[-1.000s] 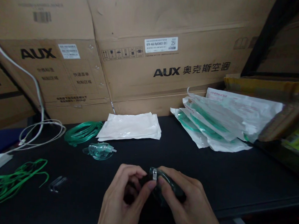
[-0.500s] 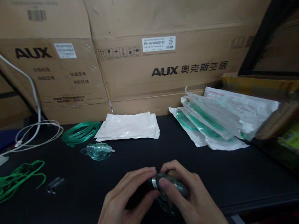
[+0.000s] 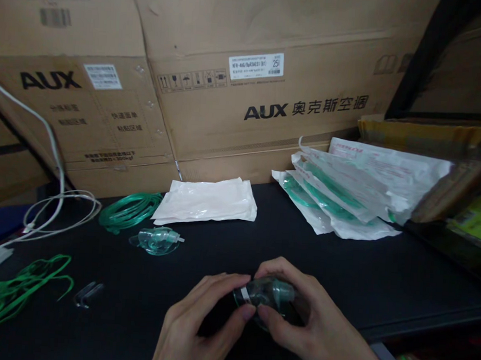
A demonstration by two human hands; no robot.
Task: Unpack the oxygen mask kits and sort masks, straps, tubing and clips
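Note:
Between my two hands is a clear green oxygen mask (image 3: 268, 293) with a metal nose strip on its left part and a tube port pointing right. My left hand (image 3: 205, 316) pinches the strip end between thumb and fingers. Around the near and far sides of the mask, my right hand (image 3: 308, 312) grips with its thumb in front and fingers behind. The mask's underside is hidden. Farther back on the black table (image 3: 142, 315) lies another green mask (image 3: 158, 240), close to a coil of green tubing (image 3: 129, 211).
Flat white packets (image 3: 206, 201) lie at the back middle. Sealed pouches with green tubing (image 3: 337, 194) are piled back right. Green elastic straps (image 3: 22, 289), small clear plastic pieces (image 3: 88, 294) and a white cable (image 3: 59, 174) lie left. Large cardboard boxes (image 3: 211, 124) stand behind.
My right thumb has slid down from the top of the mask to its near side, and the right fingers have opened a little, so the tube port now shows. My left hand keeps its pinch.

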